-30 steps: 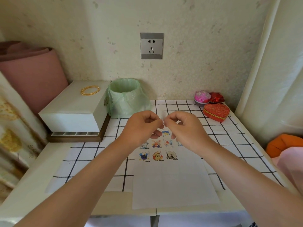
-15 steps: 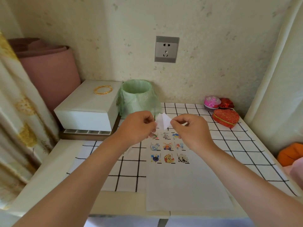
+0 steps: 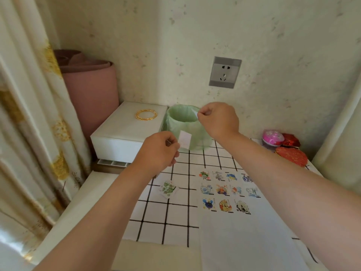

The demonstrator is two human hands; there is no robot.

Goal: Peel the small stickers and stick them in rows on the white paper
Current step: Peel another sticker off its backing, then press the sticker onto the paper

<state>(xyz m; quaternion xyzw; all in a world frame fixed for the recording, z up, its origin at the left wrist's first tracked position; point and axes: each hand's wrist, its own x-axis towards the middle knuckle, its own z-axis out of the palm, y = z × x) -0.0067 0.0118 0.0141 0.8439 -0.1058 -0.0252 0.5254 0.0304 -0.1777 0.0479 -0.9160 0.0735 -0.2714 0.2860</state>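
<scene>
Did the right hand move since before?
Yes. The right hand went from beside the left hand, away to the rim of the green-lined bin, pinching a small white scrap. The left hand pinches a white rectangular slip.

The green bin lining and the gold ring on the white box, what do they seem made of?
The bin lining looks like thin plastic film: pale green, translucent, wrinkled, folded over the rim. The gold ring looks like polished metal, glinting yellow on the white box; plated or solid cannot be told.
</scene>
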